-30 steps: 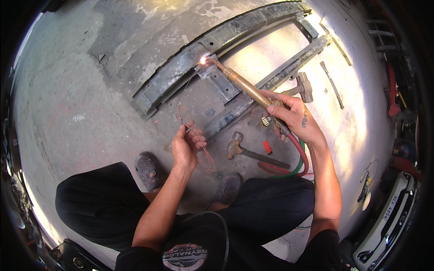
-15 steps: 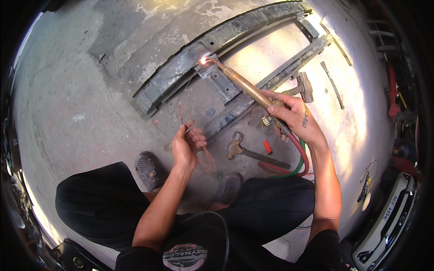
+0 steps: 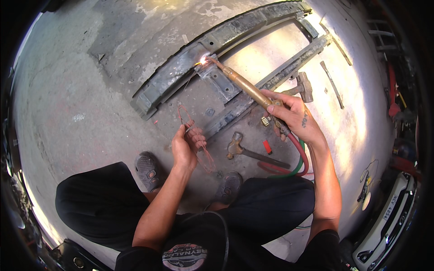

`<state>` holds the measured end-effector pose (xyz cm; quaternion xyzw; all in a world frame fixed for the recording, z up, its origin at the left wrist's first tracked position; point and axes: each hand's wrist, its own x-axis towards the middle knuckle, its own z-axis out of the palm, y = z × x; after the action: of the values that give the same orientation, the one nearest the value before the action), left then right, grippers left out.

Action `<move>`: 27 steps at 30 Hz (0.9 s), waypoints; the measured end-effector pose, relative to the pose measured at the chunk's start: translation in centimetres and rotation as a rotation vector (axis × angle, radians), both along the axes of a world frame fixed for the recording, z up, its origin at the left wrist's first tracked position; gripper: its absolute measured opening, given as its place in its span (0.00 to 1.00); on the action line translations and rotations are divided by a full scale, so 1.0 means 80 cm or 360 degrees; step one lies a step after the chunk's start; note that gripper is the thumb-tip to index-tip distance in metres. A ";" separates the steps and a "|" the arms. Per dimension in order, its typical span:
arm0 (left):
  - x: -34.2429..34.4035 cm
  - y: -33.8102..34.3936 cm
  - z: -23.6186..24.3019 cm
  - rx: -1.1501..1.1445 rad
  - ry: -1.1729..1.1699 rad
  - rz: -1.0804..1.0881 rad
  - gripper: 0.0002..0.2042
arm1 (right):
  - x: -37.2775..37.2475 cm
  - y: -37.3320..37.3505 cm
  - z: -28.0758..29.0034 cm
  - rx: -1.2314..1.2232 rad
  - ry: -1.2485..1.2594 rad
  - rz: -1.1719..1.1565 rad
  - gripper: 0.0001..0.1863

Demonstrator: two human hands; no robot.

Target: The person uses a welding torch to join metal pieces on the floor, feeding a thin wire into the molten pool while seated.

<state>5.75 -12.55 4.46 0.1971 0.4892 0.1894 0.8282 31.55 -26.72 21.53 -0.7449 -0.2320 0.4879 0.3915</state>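
In my right hand (image 3: 291,116) is a brass gas welding torch (image 3: 246,86), its grip wrapped by my fingers. A red hose (image 3: 302,151) and a green hose run from its rear end. At the torch's tip a bright flame (image 3: 204,60) glows against a grey metal bumper beam (image 3: 181,61), where a bracket plate (image 3: 221,83) with holes joins it. My left hand (image 3: 186,147) is closed around a bent coil of thin copper-coloured wire (image 3: 207,159), held nearer to me than the beam. Part of the wire is hidden by my fingers.
A second straight metal bar (image 3: 280,74) lies along the beam. On the concrete are a hammer (image 3: 236,147), a sledgehammer (image 3: 305,88), a red lighter (image 3: 267,147) and a metal rod (image 3: 332,86). A car grille (image 3: 384,221) stands at the lower right.
The glow at the torch tip has become larger, with an orange streak spreading left along the beam. Both hands stay nearly still.
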 end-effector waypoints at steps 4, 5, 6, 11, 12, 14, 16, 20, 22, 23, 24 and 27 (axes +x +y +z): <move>-0.001 0.000 -0.001 0.0000 0.0001 0.0001 0.21 | 0.000 0.000 0.000 0.0001 0.0008 0.0004 0.29; -0.001 0.000 -0.002 0.0003 -0.0004 -0.0003 0.21 | 0.000 0.000 -0.001 0.0001 0.0009 0.0005 0.29; -0.002 0.000 -0.004 0.0007 -0.0011 -0.0007 0.21 | 0.000 0.000 0.000 0.0000 0.0004 0.0005 0.29; -0.002 0.000 -0.006 0.0013 -0.0015 -0.0011 0.21 | -0.001 0.001 0.001 0.0007 -0.0005 0.0002 0.29; -0.002 0.001 -0.005 0.0015 -0.0012 -0.0013 0.21 | -0.001 0.000 0.000 0.0006 0.0001 0.0000 0.29; -0.001 0.000 -0.003 0.0018 -0.0008 0.0000 0.20 | 0.000 -0.001 0.000 0.0003 0.0012 -0.0004 0.29; 0.000 0.000 0.000 0.0025 -0.0003 0.0035 0.20 | -0.001 0.000 0.000 0.0007 0.0016 -0.0007 0.29; 0.000 -0.002 0.000 0.0047 0.0005 0.0007 0.20 | -0.001 -0.001 -0.005 0.0063 0.0009 -0.0040 0.27; -0.001 -0.001 0.000 0.0055 0.0025 -0.0030 0.20 | -0.001 0.001 -0.001 0.0027 0.0005 -0.0013 0.29; -0.001 0.000 0.001 0.0055 0.0027 -0.0027 0.20 | -0.001 0.002 0.000 0.0009 0.0004 0.0000 0.30; -0.001 -0.001 0.002 0.0052 0.0027 -0.0027 0.20 | -0.001 0.002 0.000 0.0008 0.0007 -0.0003 0.29; 0.000 -0.001 0.002 0.0052 0.0019 -0.0026 0.20 | -0.001 0.001 0.000 0.0006 0.0002 -0.0001 0.29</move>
<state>5.74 -12.61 4.58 0.2156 0.4892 0.1892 0.8236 31.48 -26.64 21.56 -0.7438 -0.2325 0.4879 0.3932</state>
